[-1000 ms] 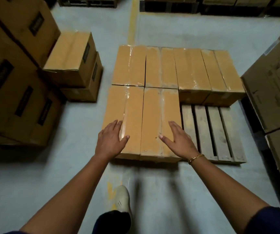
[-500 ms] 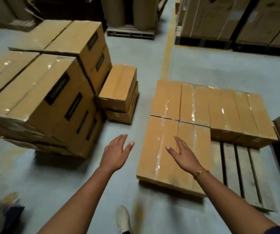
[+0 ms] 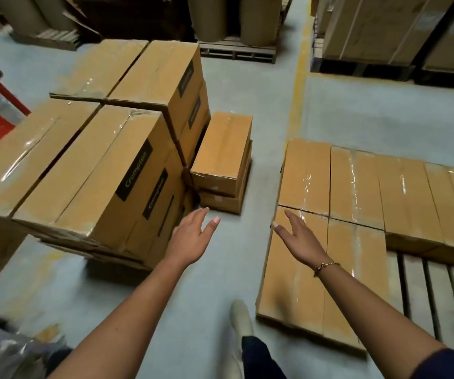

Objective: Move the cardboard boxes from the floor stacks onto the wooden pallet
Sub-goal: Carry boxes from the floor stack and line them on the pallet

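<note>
On grey concrete floor: box stacks, half-loaded pallet; hands spread, empty.

Floor stacks left (pallet right).

A single wide-angle camera worn on the head looks forward and steeply down at a warehouse floor, from standing height. Both forearms reach into the frame from the bottom edge, the hands close to the lens. Stacked boxes fill the left side, near the camera; the pallet with its layer of boxes sits at right, cut by the frame edge. Farther pallets and paper rolls line the top. Straight lines bow toward the edges. No second view overlaps it.
</note>
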Available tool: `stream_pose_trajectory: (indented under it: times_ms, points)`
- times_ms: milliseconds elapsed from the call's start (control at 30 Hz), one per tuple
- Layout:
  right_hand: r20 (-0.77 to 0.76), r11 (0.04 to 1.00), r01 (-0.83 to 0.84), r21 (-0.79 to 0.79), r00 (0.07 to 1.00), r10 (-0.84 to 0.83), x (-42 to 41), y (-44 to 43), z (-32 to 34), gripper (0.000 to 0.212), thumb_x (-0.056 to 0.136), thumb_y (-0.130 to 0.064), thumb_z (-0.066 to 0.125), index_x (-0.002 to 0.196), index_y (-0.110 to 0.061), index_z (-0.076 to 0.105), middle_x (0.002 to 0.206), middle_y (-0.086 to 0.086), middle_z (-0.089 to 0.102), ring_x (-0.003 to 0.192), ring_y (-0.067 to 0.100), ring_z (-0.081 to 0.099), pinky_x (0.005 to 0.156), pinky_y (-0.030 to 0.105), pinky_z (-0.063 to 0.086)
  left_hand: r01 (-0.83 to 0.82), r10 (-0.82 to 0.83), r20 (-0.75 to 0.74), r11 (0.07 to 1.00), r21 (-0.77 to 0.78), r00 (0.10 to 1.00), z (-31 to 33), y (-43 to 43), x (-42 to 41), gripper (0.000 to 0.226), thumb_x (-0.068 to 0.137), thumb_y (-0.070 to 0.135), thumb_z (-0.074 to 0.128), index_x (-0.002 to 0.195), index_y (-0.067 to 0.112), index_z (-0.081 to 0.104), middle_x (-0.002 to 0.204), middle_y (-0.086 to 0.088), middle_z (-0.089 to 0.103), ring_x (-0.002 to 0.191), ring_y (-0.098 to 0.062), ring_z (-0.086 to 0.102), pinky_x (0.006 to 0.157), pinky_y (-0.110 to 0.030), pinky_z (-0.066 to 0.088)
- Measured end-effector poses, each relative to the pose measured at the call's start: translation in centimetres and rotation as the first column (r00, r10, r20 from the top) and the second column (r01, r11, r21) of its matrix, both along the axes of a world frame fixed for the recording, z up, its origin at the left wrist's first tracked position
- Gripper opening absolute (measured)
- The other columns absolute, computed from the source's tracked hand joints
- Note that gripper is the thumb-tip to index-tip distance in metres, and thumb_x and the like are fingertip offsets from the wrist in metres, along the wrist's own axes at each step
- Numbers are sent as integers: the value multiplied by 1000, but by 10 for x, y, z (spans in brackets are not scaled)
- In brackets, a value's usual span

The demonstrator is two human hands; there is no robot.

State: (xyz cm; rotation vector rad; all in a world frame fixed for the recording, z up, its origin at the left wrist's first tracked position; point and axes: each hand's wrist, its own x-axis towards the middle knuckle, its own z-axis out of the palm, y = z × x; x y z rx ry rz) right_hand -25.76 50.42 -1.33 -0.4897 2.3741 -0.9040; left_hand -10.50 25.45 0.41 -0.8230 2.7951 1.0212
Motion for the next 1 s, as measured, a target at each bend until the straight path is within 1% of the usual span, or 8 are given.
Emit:
stream_pose_trajectory:
  times_ms: [267,367,500,600,667,767,867,1000]
  points:
    - [82,999,31,-30,996,-29,-87,-95,-37,77,100,-62,45,162,-22,23,168,-3,22,154,17,20,122,36,20,-47,45,56,998,46,997,-25,-88,-94,65,103,62,32,155,23,39,161,1,36,149,-20,30,118,-50,25]
    - [105,999,28,-15,994,-27,-127,-132,-56,76,101,-61,44,162,-21,23,168,-2,23,154,17,20,122,35,19,-44,38,73,996,77,997,-44,-121,-140,66,103,64,32,155,24,39,161,1,37,148,-20,31,119,-51,27]
    - [145,1000,14,25,989,-17,-178,-176,-82,76,101,-62,43,162,-22,23,168,-2,23,154,18,21,122,36,20,-91,80,95,988,123,992,-70,-163,-195,70,101,68,33,155,23,40,160,0,38,148,-21,32,120,-50,29]
    - [200,998,64,15,977,-66,-212,-208,-97,76,100,-63,44,161,-23,24,167,-2,24,153,19,25,122,39,23,-136,116,119,976,168,986,-85,-191,-229,78,96,73,31,155,23,41,160,-1,39,148,-22,33,120,-52,28]
    - [243,996,90,2,966,-87,-236,-230,-111,76,99,-64,44,161,-24,25,167,-2,25,152,20,28,122,41,26,-169,145,134,967,192,980,-98,-212,-255,71,101,67,34,155,22,40,160,-2,38,148,-23,33,121,-52,28]
    - [281,992,126,2,952,-121,-275,-265,-138,78,98,-66,44,161,-24,25,167,-2,26,151,20,30,122,41,26,-203,172,159,957,205,972,-128,-246,-295,66,103,62,36,155,22,39,160,-2,37,147,-23,33,121,-51,28]
    - [322,981,192,14,928,-186,-315,-298,-173,77,99,-65,44,161,-23,25,166,-2,28,150,21,32,121,40,27,-224,183,191,948,226,964,-170,-281,-338,71,100,66,39,156,24,36,162,-3,35,148,-26,33,120,-53,30]
    - [360,962,271,27,895,-262,-367,-342,-241,77,100,-61,47,161,-19,25,166,2,28,151,24,29,122,42,26,-245,189,223,935,256,956,-242,-328,-401,75,97,67,46,157,22,36,162,-5,34,148,-27,33,120,-48,30]
